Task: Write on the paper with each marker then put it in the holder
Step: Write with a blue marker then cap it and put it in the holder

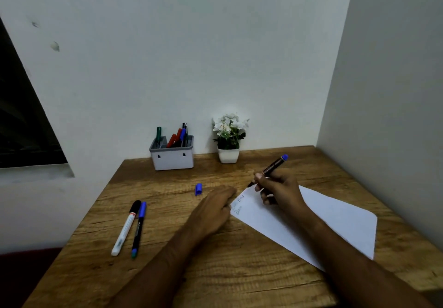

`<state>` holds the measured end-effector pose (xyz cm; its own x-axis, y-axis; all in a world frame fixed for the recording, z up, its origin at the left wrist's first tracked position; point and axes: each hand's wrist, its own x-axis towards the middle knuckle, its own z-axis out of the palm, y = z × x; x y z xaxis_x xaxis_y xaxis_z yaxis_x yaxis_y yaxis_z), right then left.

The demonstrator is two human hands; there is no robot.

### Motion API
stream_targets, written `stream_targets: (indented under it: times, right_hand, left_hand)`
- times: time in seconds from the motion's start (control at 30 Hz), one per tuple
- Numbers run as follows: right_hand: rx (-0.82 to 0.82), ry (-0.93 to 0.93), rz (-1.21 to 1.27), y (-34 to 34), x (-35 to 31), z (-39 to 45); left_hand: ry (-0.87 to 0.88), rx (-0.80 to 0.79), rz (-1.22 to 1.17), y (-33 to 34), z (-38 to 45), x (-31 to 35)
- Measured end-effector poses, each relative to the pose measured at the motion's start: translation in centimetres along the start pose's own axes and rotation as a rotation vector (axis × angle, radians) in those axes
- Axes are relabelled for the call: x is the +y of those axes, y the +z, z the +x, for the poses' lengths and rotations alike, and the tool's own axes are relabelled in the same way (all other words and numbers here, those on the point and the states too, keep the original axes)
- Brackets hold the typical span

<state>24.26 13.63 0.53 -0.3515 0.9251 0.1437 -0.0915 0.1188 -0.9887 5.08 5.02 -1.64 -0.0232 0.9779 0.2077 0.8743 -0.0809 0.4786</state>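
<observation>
The task is looking part done: the holder [172,158] at the back of the worktop [167,271] is already carrying several markers, a green one [158,134] in its left compartment and red, blue and dark ones bunched in the right compartment, while two more are lying side by side near the left edge, a white marker with a black cap [126,227] and a black marker with a blue cap [138,228], both capped and apparently waiting their turn. The paper [335,221] is lying at an angle on the right of the worktop, and a few short blue words are showing at its near-left corner. The right hand [279,189] is gripping a dark marker with a blue end [273,167], fingers curled round the barrel, its tip pointing down at the paper's far corner; whether the tip is touching the sheet I cannot tell. Its blue cap [198,189] is lying apart on the wood, between the holder and the hands. The left hand [213,208] is resting flat with relaxed fingers, holding nothing, its fingertips touching the paper's left edge and seemingly steadying it. Left to do, by my judgement: finishing this line, recapping, dropping the marker in the holder, then the two waiting ones.
</observation>
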Motion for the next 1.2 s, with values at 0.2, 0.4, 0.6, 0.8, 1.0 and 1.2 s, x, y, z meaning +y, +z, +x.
stream_targets:
  times: [0.2,0.4,0.6,0.8,1.0,1.2]
  right_hand:
    - [-0.058,-0.072,-0.217,1.0,0.4,0.3]
    - [-0.019,-0.154,-0.444,1.6,1.7,0.1]
    - [-0.006,-0.154,-0.504,1.6,1.9,0.1]
    - [-0.017,-0.177,-0.524,1.7,2.2,0.3]
    - [-0.017,-0.164,-0.534,1.8,2.1,0.1]
    - [-0.014,-0.176,-0.555,1.9,2.1,0.2]
  left_hand:
    - [0.012,0.0,0.018,0.3,0.0,-0.3]
    - [0.026,0.006,0.036,0.5,-0.1,-0.4]
    - [0.021,0.015,0.015,0.4,-0.1,-0.3]
    - [0.021,0.027,0.012,0.3,-0.2,-0.1]
    - [0.006,0.016,0.001,0.4,-0.3,-0.1]
    - [0.009,0.019,0.004,0.4,-0.3,-0.1]
